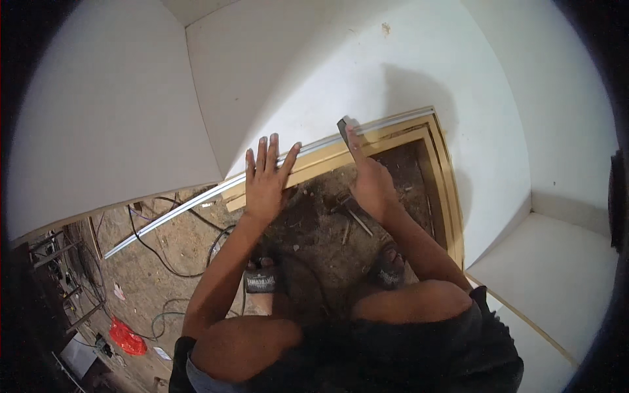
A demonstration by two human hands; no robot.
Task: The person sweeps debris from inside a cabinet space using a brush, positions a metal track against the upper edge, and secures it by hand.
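Observation:
My left hand (263,187) lies flat with its fingers spread across a long white metal strip (170,217) and the yellowish wooden frame (314,169) under it. The strip runs along the frame's far edge and sticks out past its left end. In my right hand (375,187) is a short, dark, flat tool (343,126). My index finger stretches along it, and its tip reaches over the strip. My palm hides the rest of the tool, so I cannot tell its kind.
White panels (275,78) rise beyond and beside the frame. On the dirt floor between my feet lies a hammer (354,213). Black cables (154,252) loop across the floor at left, near a red plastic bag (127,337).

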